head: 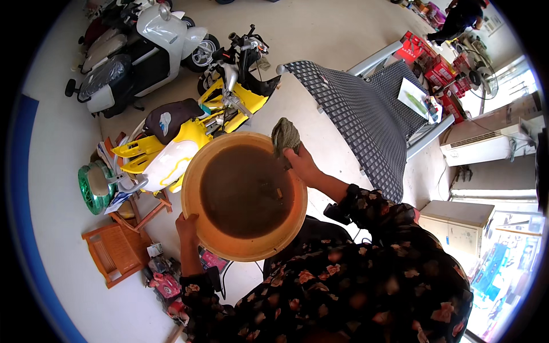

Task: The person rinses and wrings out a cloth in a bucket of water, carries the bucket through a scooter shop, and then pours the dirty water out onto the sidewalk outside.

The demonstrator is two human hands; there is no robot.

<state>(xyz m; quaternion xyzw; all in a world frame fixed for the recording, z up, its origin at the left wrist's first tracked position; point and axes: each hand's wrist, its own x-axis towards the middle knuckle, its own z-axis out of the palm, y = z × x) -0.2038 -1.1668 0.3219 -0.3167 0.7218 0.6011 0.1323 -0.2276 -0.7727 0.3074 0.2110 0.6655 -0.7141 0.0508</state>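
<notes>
A round orange plastic basin [276, 246] is held up in front of me. Dark, murky water [244, 193] stands in it, with a small brownish scrap [279, 193] and darker bits afloat. My left hand [187, 226] grips the basin's rim at its lower left. At the upper right rim is my right hand [302, 165], its thumb pressing a wet grey-green cloth [285, 135] there. Its other fingers are hidden behind the rim, apparently supporting the basin too.
Left of the basin stands a partly dismantled yellow-and-white scooter [171, 160]. Behind it is a white scooter [158, 38]. A black woven lounge chair [356, 107] stands to the right; a wooden chair [116, 253] lies lower left. Another person [461, 21] is at the far right.
</notes>
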